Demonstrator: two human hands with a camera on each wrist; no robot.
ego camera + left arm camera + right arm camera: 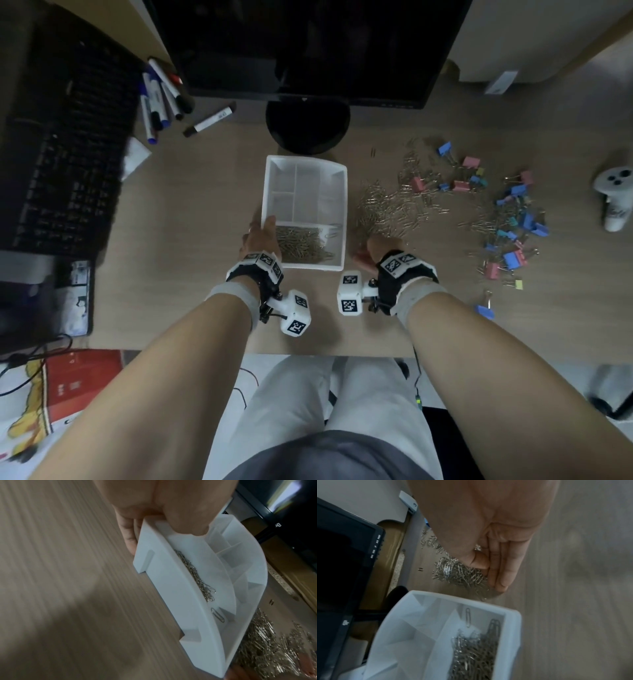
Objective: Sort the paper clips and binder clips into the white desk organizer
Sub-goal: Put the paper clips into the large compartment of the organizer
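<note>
Left hand (262, 236) clamps left wall of the white desk organizer (344, 192), thumb inside (steadies it). Just right of organizer, right hand (373, 251) grip pinches together on paper clips (387, 205) on the counter (191, 212). Pinch firmly, lift clear of rim, drop w/ the rest; binder clips (513, 222) sit farther right.

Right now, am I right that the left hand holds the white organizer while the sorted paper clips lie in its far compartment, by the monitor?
Not quite. The sorted paper clips lie in the near compartment, closest to the person, as the head view shows. The left hand does hold the white organizer.
</note>
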